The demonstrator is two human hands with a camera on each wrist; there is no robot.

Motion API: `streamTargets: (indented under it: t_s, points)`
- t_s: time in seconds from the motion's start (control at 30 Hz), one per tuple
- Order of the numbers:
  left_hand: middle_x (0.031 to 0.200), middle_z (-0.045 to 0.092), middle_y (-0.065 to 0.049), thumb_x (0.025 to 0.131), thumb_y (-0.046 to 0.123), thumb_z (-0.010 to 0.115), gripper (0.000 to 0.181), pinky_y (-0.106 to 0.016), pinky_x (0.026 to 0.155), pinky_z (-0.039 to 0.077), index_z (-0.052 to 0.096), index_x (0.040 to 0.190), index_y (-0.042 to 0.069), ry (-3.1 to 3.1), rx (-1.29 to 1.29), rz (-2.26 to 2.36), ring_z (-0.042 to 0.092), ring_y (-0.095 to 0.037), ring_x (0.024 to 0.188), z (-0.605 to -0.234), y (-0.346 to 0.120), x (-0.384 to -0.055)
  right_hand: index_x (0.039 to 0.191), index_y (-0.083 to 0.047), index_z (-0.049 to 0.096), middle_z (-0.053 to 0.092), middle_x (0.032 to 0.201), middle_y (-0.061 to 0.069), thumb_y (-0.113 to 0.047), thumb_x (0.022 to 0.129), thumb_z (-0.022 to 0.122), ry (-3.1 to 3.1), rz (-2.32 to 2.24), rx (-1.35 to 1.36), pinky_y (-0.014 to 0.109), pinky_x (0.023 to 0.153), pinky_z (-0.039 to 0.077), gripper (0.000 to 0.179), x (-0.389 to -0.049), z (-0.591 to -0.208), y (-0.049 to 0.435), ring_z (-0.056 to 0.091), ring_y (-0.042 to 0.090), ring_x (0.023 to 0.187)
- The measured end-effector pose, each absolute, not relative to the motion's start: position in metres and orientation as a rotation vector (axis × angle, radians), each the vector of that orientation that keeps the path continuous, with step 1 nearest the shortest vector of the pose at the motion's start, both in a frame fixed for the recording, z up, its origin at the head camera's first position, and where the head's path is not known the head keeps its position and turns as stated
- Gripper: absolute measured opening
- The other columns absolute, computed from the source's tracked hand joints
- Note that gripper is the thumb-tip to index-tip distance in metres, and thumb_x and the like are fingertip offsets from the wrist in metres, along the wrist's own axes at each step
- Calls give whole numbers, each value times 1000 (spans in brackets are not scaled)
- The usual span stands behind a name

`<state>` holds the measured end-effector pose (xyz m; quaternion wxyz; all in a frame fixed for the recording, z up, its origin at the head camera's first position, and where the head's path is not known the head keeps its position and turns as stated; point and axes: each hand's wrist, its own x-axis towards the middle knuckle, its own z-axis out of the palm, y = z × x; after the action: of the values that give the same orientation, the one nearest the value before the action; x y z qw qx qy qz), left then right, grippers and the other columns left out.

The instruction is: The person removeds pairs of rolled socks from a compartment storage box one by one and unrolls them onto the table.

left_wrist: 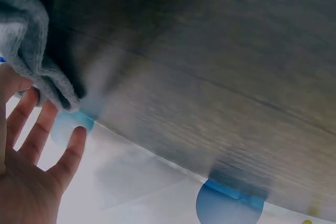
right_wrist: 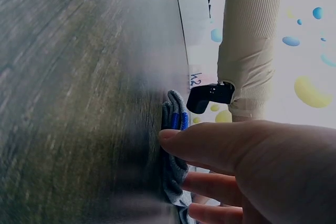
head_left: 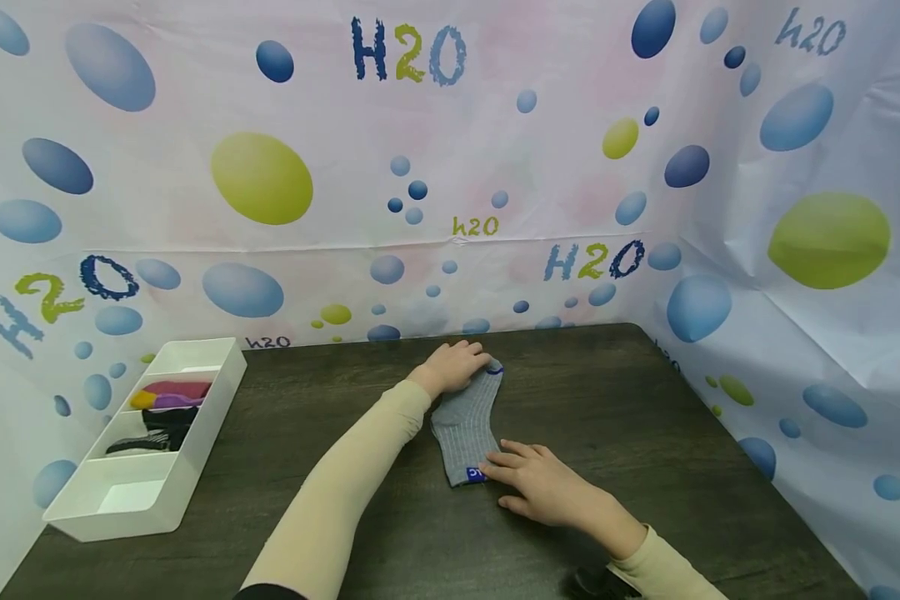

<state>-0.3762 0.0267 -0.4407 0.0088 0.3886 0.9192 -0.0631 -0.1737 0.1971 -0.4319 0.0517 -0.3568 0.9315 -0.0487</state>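
A grey ribbed sock [head_left: 468, 425] with a blue label at its cuff lies on the dark table, its toe end toward the back. My left hand [head_left: 452, 367] is at the toe end; in the left wrist view its thumb and fingers pinch the grey fabric [left_wrist: 37, 40], which bunches up there. My right hand [head_left: 543, 485] lies beside the cuff, fingers extended, with fingertips at the label. In the right wrist view the cuff [right_wrist: 176, 111] shows stacked layers, and the thumb [right_wrist: 173, 136] reaches straight to its edge.
On the left stands a white divided box [head_left: 210, 450]. One compartment holds red, purple and yellow fabric items [head_left: 172, 393], another black and dark striped ones [head_left: 157, 429]. Its front and back compartments show bare bottoms. A patterned curtain [head_left: 495, 150] hangs behind the dark table [head_left: 592, 392].
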Motion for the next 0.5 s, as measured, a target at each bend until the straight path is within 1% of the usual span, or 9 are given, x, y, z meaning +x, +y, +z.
streamTargets:
  t_s: [0.13,0.2,0.33,0.5]
  points:
    - [144,49,1,102,16,50,44,-45,100,48,45,144,29,2826,1160,-187,49,-23,130,-439,26,-374,143,-21,51,54,144,5,-31,93,65,2831,-154,-1083,58,101,42,53,-174,-431,198,44,34,138]
    - [148,46,1,102,15,49,47,-46,101,48,43,146,29,2800,1123,-176,46,-24,134,-437,25,-372,143,-21,51,54,144,5,-31,93,65,2828,-154,-1082,58,101,42,53,-174,-432,199,44,33,138]
    - [152,43,0,101,15,52,49,-47,102,47,44,146,30,2775,1068,-146,44,-26,136,-434,22,-370,142,-21,52,54,144,4,-31,93,65,2829,-152,-1072,58,101,43,52,-175,-434,200,44,33,137]
    - [149,47,-1,99,18,56,48,-48,103,46,47,145,28,2780,1040,-128,47,-27,133,-433,11,-370,135,-20,59,58,139,3,-32,93,64,2865,-175,-1039,58,101,43,44,-176,-433,202,46,32,136]
